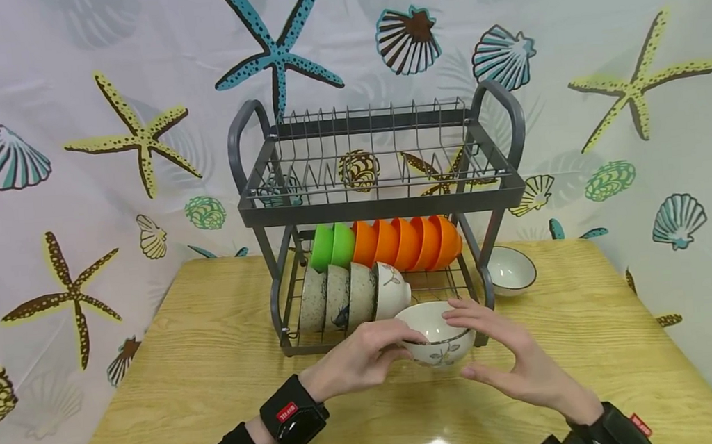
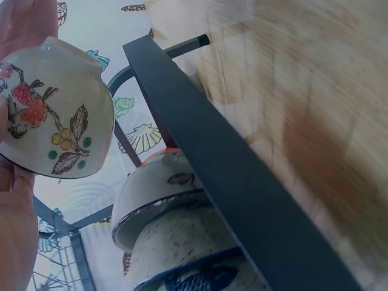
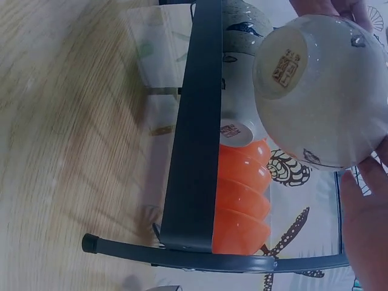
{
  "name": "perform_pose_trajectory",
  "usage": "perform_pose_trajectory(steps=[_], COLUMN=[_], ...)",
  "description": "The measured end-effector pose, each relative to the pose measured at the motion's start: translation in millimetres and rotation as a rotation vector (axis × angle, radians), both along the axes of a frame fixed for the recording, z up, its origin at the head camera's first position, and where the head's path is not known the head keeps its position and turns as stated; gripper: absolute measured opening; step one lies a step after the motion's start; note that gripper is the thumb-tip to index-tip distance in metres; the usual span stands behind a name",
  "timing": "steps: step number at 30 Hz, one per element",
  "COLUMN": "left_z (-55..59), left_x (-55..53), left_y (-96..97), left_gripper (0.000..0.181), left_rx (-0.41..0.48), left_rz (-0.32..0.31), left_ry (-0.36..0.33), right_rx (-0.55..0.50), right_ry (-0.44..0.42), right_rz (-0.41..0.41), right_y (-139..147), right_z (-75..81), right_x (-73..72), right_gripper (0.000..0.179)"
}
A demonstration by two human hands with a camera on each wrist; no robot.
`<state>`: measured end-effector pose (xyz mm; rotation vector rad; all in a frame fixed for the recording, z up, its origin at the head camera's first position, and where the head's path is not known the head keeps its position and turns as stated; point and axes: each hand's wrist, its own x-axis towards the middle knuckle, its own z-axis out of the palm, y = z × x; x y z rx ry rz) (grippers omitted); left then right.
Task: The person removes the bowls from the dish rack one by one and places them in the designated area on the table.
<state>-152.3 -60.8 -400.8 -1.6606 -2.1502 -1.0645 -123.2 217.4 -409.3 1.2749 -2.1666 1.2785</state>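
Observation:
A white bowl (image 1: pixel 440 355) with a dark rim and a painted leaf pattern is held in the air before the dish rack's lower tier. My left hand (image 1: pixel 366 353) pinches its left rim, thumb over the edge. My right hand (image 1: pixel 524 362) is at the bowl's right side, fingers extended over the rim and thumb apart below; contact is unclear. In the left wrist view, berries and leaves decorate the bowl (image 2: pixel 54 115). Its foot, with a brown mark, faces the right wrist camera on the bowl (image 3: pixel 327 91).
The dark two-tier dish rack (image 1: pixel 383 208) holds green bowls (image 1: pixel 333 245), several orange bowls (image 1: pixel 408 244), speckled bowls (image 1: pixel 337 297) and a white patterned bowl (image 1: pixel 391 290) on its lower tier. Another white bowl (image 1: pixel 510 270) stands right of the rack on the wooden table (image 1: pixel 217 372).

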Motion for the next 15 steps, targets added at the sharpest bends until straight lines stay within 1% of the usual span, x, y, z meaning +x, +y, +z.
perform_pose_trajectory(steps=[3, 6, 9, 15], left_z=[3.2, 5.5, 7.2, 10.5], left_x=[1.9, 4.7, 7.7, 13.1], left_y=[-2.2, -3.1, -3.1, -2.5], left_gripper=[0.035, 0.036, 0.037, 0.045], left_rx=[-0.035, -0.075, -0.116, -0.236], left_rz=[0.012, 0.026, 0.033, 0.049], left_ry=[0.046, 0.082, 0.118, 0.276], right_rx=[-0.004, 0.018, 0.068, 0.180], right_ry=[0.080, 0.143, 0.188, 0.329], right_rz=[0.039, 0.047, 0.043, 0.027], right_y=[-2.5, -5.2, -7.5, -10.9], right_z=[-1.2, -0.3, 2.1, 3.2], right_x=[-3.5, -5.0, -4.6, -2.9], right_gripper=[0.054, 0.045, 0.037, 0.019])
